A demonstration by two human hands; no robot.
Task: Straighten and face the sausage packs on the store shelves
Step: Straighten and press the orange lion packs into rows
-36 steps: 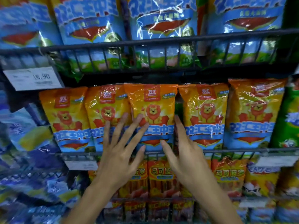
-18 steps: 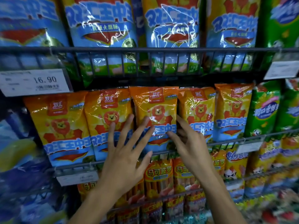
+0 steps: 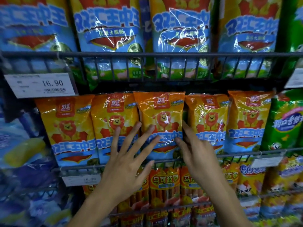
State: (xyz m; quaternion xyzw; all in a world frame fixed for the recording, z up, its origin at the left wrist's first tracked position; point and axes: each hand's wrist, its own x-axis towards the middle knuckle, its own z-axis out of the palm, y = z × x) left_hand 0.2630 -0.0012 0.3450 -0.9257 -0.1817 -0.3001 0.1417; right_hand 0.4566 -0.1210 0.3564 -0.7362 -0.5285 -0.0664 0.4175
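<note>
Several orange sausage packs with a lion picture stand in a row behind the wire rail (image 3: 246, 154) of the middle shelf. The middle orange pack (image 3: 161, 105) sits slightly ahead of its neighbours, upright and facing me. My left hand (image 3: 126, 163) is spread flat, its fingertips touching the lower front of this pack and of the second pack (image 3: 114, 110) to its left. My right hand (image 3: 198, 154) pinches the middle pack's right edge: the thumb lies on the front, and the fingers reach into the gap beside the fourth pack (image 3: 208, 115).
Large blue sausage packs (image 3: 108, 30) fill the shelf above, behind a wire rail with a 16.90 price tag (image 3: 41, 85). A green pack (image 3: 285, 122) stands at the right end of the row. Long orange sausage packs (image 3: 164, 182) stand on the shelf below.
The view has moved closer and shifted left. My right hand has gone from lying beside the middle pack to pinching its right edge. My left hand stays spread on the fronts.
</note>
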